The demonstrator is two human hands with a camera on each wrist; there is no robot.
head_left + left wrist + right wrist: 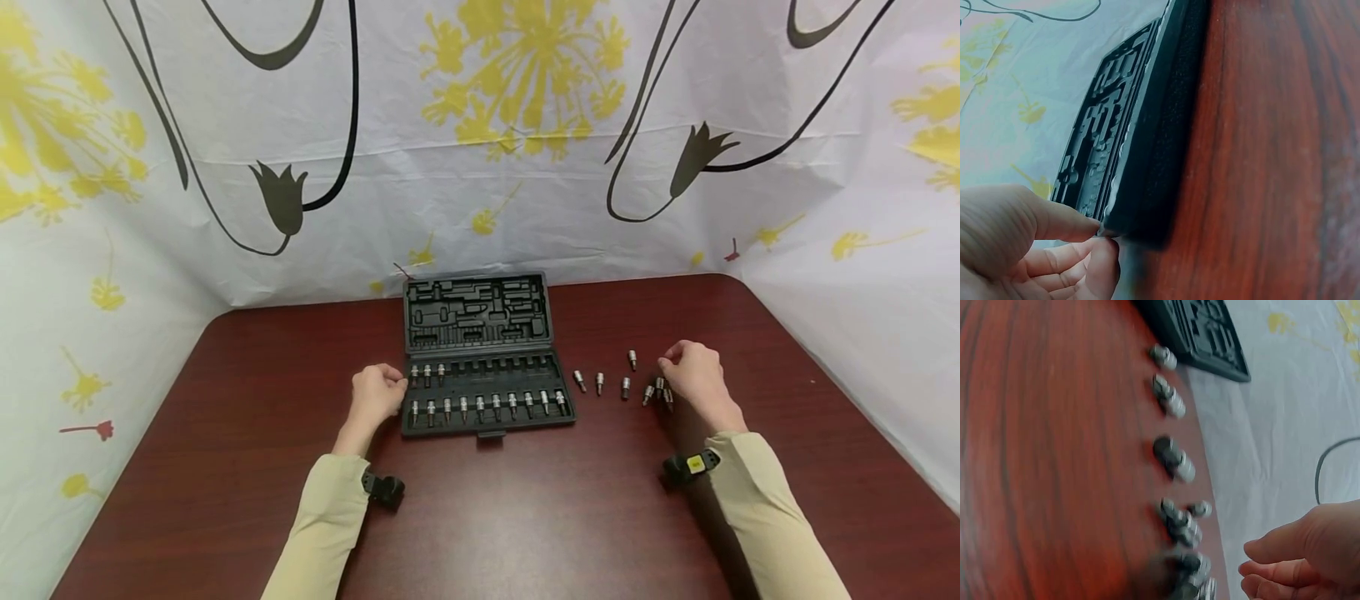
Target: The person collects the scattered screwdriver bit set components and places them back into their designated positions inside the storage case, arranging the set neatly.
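Observation:
A black bit socket case (pixel 510 385) lies unfolded on the table, its moulded lid (pixel 476 312) leaning back. Bit sockets fill most of the front row, and three more bit sockets (pixel 427 375) sit at the left of the rear row. My left hand (pixel 375 392) pinches the case's left edge between thumb and forefinger; the left wrist view shows them meeting at its corner (pixel 1147 212). Several loose bit sockets (pixel 626 388) are scattered right of the case. Just over the rightmost group (pixel 663 392) hovers my right hand (pixel 696 372), thumb and fingers apart, nothing visible between them.
The dark red wooden table (pixel 487 517) ends at a patterned white cloth (pixel 525 225) behind and at the sides. A black wrist camera (pixel 384 490) sits on the left cuff, another wrist camera (pixel 688 467) on the right.

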